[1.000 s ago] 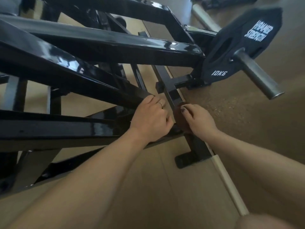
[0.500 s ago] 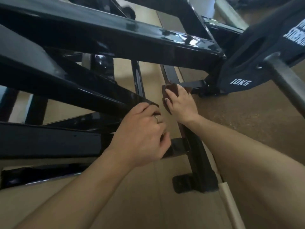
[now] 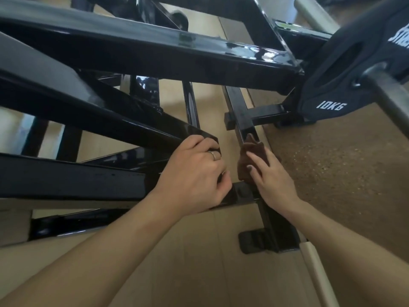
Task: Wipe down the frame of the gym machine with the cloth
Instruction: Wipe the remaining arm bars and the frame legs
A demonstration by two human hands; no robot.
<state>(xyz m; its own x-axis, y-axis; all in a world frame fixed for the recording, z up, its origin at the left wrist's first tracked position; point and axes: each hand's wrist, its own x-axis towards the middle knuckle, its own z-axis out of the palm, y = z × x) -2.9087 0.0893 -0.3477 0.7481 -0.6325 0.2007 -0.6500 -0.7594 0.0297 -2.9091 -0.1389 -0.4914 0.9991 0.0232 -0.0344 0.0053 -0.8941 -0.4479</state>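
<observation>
Whereas half a second ago the brown cloth (image 3: 251, 159) was pressed high on the lower frame bar (image 3: 243, 117), close to the short cross stub (image 3: 266, 113) that runs toward the 10KG weight plate (image 3: 332, 85), it is now found further down the same bar, just above the junction with the near cross member (image 3: 240, 193). One second ago it lay at about this lower position, so a full up-and-back stroke along the bar is recorded. The right hand (image 3: 271, 176) is laid flat over the cloth, fingers extended and pressing it to the bar; a corner of the cloth is seen projecting past the fingertips. The left hand (image 3: 194, 176) is curled round the end of the diagonal black beam (image 3: 124, 120), gripping it as a brace; its position is essentially unchanged across the three frames. Judgement: this section of the bar has been passed over at least twice and is probably done. The foot of the bar (image 3: 257, 241) below the right wrist, and the large upper beams (image 3: 155, 54), are judged not yet reached in this pass.
</observation>
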